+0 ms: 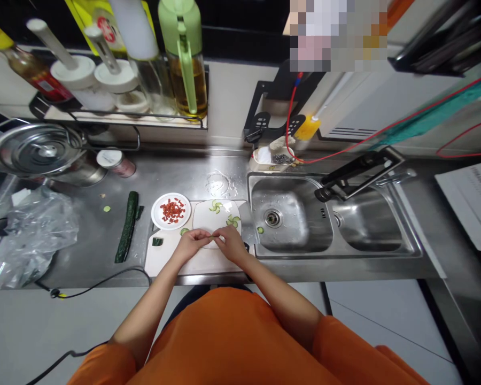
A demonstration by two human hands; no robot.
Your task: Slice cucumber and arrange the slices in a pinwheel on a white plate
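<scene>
My left hand (193,244) and my right hand (231,243) meet over the near edge of a white plate (200,213). Their fingertips pinch a small green cucumber piece (212,238) between them. Two fans of cucumber slices (215,206) lie on the plate, one at the far edge and one on the right by my right hand. Beside my left hand, cucumber slices (184,231) rest on the white cutting board (196,266). A dark green cucumber end (157,241) sits at the board's left. A smaller white plate (155,214) holds red goji berries (172,210).
A long cucumber (127,227) lies left of the board, near a crumpled plastic bag (44,230) and a black cable (104,279). The double sink (292,214) adjoins on the right, with a cucumber slice (260,230) at its rim. Behind stand a lidded pot (44,152) and bottles on a rack (144,118).
</scene>
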